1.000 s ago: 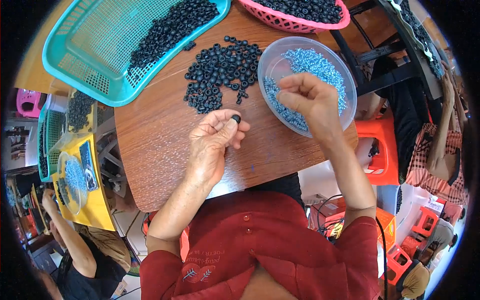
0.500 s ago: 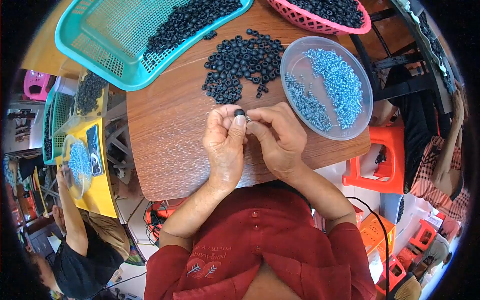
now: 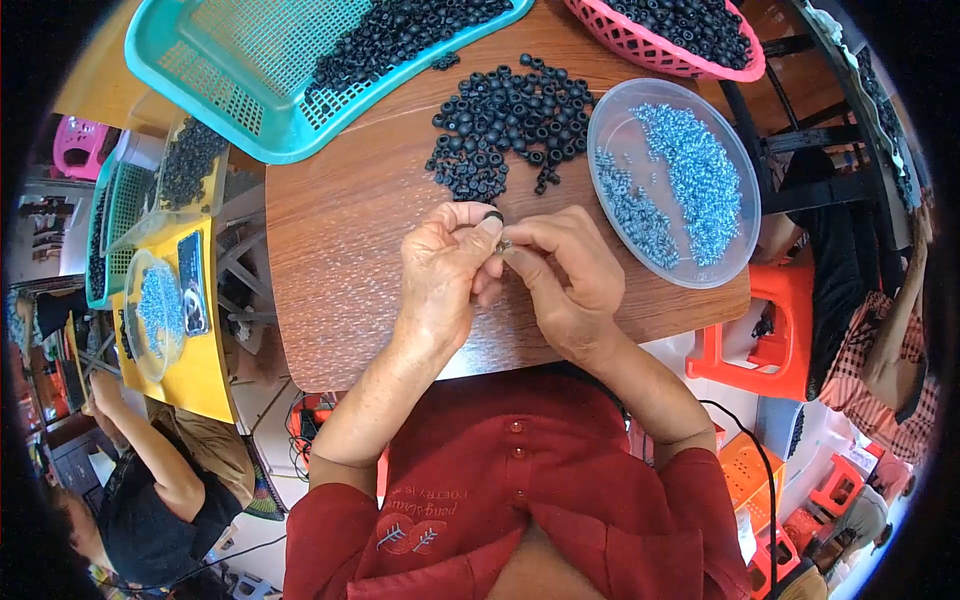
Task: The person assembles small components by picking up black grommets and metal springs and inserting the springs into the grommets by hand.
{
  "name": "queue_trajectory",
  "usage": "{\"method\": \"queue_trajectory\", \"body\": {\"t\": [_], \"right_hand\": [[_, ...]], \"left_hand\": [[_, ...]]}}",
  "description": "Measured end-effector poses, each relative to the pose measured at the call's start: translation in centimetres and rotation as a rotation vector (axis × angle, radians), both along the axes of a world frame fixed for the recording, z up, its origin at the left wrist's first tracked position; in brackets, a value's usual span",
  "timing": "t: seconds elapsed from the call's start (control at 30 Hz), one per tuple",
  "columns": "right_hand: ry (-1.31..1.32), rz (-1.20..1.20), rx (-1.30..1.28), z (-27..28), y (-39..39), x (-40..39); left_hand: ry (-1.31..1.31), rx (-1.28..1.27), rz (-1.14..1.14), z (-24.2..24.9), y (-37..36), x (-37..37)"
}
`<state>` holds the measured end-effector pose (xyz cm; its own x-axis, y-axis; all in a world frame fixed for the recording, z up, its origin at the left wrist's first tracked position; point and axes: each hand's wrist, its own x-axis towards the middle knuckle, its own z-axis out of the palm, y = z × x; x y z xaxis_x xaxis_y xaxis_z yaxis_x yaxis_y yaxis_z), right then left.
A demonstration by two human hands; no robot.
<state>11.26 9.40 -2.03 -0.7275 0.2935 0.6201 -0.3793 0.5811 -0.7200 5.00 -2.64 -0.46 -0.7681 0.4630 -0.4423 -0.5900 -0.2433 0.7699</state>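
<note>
The left hand point(image 3: 440, 270) pinched a black bead point(image 3: 493, 215), the right hand point(image 3: 575, 285) a glinting piece point(image 3: 505, 245); slack fingers might've dropped either.

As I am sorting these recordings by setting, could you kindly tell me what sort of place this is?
Probably a small-parts workshop: a teal basket of black pieces, a tub of bluish pieces, and another person beside a yellow table bearing more bluish pieces.
</note>
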Motion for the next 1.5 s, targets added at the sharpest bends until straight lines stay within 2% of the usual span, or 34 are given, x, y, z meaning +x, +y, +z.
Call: {"method": "queue_trajectory", "body": {"t": [0.07,0.2,0.27,0.3,0.37,0.5,0.57,0.63,0.7,0.77,0.9,1.0,1.07,1.13,1.23,1.3,1.37,1.43,1.5], "right_hand": [[-0.187,0.043,-0.276,0.6,-0.3,0.3],[-0.271,0.086,-0.460,0.2,-0.2,0.3],[-0.123,0.064,-0.088,0.2,0.2,-0.1],[-0.124,0.066,-0.089,0.1,0.3,-0.2],[0.016,0.040,0.155,-0.2,0.3,-0.3],[0.019,0.053,0.142,-0.1,0.2,-0.1],[-0.212,0.126,-0.186,0.0,0.1,0.4],[-0.241,0.103,-0.250,-0.5,0.0,0.6],[-0.269,0.079,-0.314,-0.6,0.0,0.6],[-0.275,0.095,-0.243,-0.2,0.1,0.4],[-0.309,0.109,-0.264,0.5,0.0,0.0],[-0.378,0.153,-0.423,0.4,0.0,0.0],[-0.487,0.213,-0.702,1.0,0.0,0.0],[-0.502,0.227,-0.799,0.9,0.1,-0.1],[-0.546,0.236,-0.951,0.5,0.2,-0.1],[-0.575,0.226,-1.007,0.3,0.1,0.0],[-0.585,0.237,-1.108,0.3,0.0,0.1],[-0.581,0.228,-1.084,0.2,-0.1,0.1],[-0.578,0.217,-1.064,0.3,-0.4,0.3]], "left_hand": [[0.089,-0.013,0.034,0.0,0.1,0.3],[0.356,-0.069,0.097,-0.7,0.4,0.8],[0.293,-0.077,0.082,-0.4,0.3,0.7],[0.231,-0.087,0.067,-0.2,0.2,0.6],[0.137,-0.039,0.031,-0.5,-0.3,0.1],[-0.077,0.022,-0.039,-0.5,-0.8,-0.3],[-0.001,-0.003,-0.004,-0.1,-0.7,0.0],[0.076,-0.029,0.031,-0.1,-0.5,0.3],[0.337,-0.079,0.087,-0.4,-0.4,0.5],[0.314,-0.104,0.067,-0.1,-0.3,0.4],[0.302,-0.111,0.054,-0.1,-0.4,0.5],[0.403,-0.105,0.050,-0.6,-0.4,0.7],[0.490,-0.118,0.063,-0.9,-0.4,0.9],[0.575,-0.127,0.075,-1.1,-0.4,1.1],[0.698,-0.283,0.083,-1.4,-0.6,1.3],[0.948,-0.434,0.115,-2.4,-0.9,1.1],[0.965,-0.426,0.137,-2.6,-0.7,1.1],[0.981,-0.418,0.159,-2.5,-0.8,1.0],[0.851,-0.387,0.111,-2.2,-0.9,1.1]]}}
